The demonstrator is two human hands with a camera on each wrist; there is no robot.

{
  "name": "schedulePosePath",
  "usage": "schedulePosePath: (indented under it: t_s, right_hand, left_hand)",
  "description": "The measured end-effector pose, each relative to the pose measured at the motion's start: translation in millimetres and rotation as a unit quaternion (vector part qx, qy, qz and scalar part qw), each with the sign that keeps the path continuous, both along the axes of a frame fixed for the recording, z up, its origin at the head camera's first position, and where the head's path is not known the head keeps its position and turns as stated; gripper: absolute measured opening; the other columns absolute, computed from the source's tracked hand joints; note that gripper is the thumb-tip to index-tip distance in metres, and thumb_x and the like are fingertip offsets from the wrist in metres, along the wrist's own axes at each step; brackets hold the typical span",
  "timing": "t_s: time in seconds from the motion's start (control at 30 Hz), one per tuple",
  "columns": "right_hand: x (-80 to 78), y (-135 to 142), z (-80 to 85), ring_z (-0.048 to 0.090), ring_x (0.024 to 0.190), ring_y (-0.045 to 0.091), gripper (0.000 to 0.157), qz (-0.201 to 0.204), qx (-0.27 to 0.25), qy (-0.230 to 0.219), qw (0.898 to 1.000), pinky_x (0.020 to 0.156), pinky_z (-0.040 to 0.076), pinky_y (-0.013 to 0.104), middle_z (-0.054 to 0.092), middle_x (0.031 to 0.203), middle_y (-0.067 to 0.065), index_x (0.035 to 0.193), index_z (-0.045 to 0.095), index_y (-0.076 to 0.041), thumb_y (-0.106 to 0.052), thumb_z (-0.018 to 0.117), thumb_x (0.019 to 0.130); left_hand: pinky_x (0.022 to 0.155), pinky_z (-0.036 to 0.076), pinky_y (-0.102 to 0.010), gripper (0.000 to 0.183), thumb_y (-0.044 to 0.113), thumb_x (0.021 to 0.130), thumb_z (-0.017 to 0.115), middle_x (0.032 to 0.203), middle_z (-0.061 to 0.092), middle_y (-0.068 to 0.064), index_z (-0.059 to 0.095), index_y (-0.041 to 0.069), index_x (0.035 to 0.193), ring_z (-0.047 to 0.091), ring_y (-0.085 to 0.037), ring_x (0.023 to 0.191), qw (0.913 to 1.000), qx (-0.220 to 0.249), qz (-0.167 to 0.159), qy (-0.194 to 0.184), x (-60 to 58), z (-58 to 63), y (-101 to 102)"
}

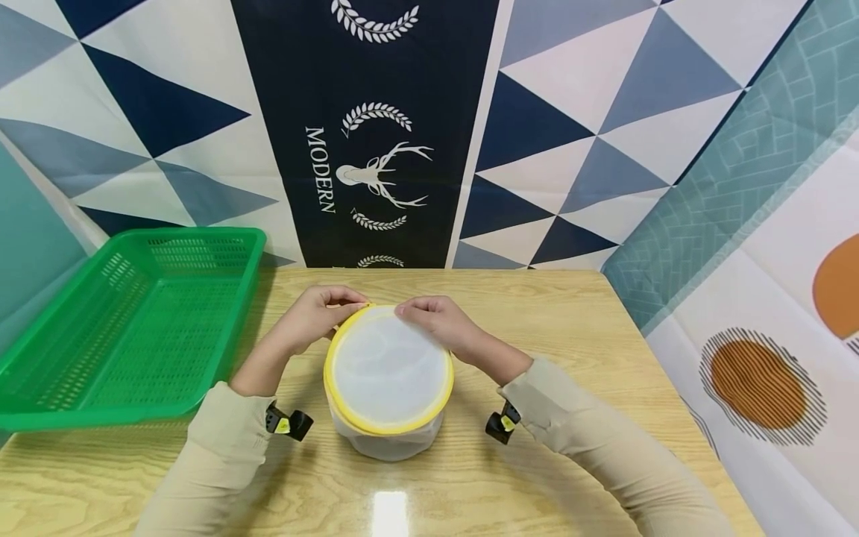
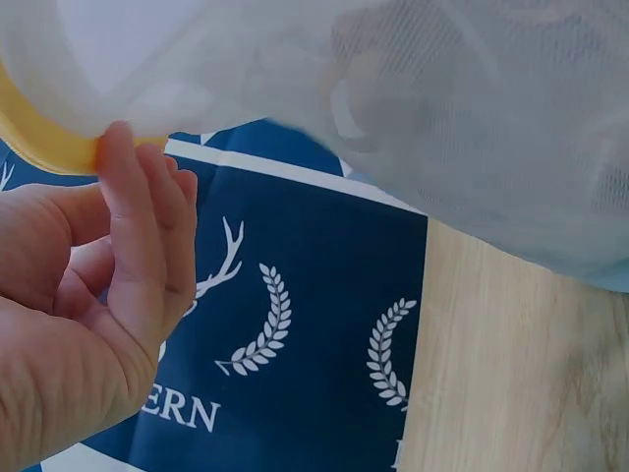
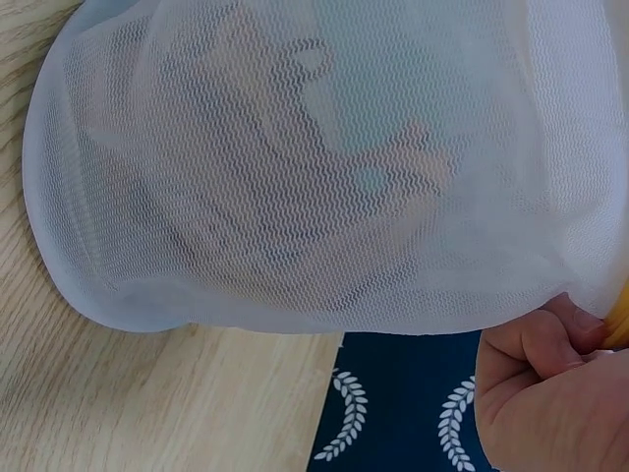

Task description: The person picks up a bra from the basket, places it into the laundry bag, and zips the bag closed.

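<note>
Mesh bag stands toward the table's back edge in the head view; left hand and right hand pinch its yellow rim. Left wrist: fingertips touch the rim. Right wrist: fingers curl there.

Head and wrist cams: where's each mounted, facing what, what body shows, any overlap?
Head: on the head, facing forward and down at the mesh bag, table, green basket and printed backdrop; left grip, right grip and both sleeves show.
Left wrist: on that wrist, facing the bag's yellow rim and side, backdrop beyond; left grip shows.
Right wrist: on that wrist, facing the bag's mesh side, table and backdrop beyond; right grip shows at lower right.
Both wrist views share bag, rim, table and backdrop.
</note>
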State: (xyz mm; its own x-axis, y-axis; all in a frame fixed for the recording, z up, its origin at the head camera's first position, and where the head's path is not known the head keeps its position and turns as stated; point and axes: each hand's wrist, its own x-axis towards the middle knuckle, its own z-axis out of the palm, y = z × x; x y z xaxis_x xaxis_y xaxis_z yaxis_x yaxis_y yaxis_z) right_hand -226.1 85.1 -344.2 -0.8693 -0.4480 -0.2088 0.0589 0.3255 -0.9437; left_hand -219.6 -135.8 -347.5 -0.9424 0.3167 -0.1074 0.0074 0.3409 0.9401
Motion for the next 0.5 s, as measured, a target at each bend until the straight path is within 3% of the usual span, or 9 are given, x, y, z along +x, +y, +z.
schedulePosePath:
  t_s: [0.5]
  right_hand:
    - [3.8, 0.9, 7.4, 0.064, 0.066, 0.012, 0.03, -0.016, -0.019, -0.024, 0.999, 0.061, 0.053, 0.029, 0.063, 0.098, 0.012, 0.109, 0.06, -0.004, -0.025, 0.05, 0.09]
  left_hand:
    - [0.066, 0.053, -0.03, 0.027, 0.019, 0.089, 0.052, 0.105, 0.058, -0.016, 0.058, 0.001, 0.108, 0.061, -0.015, 0.075, 0.9997, 0.023, -0.001, 0.012, 2.6, 6.1, 4.1]
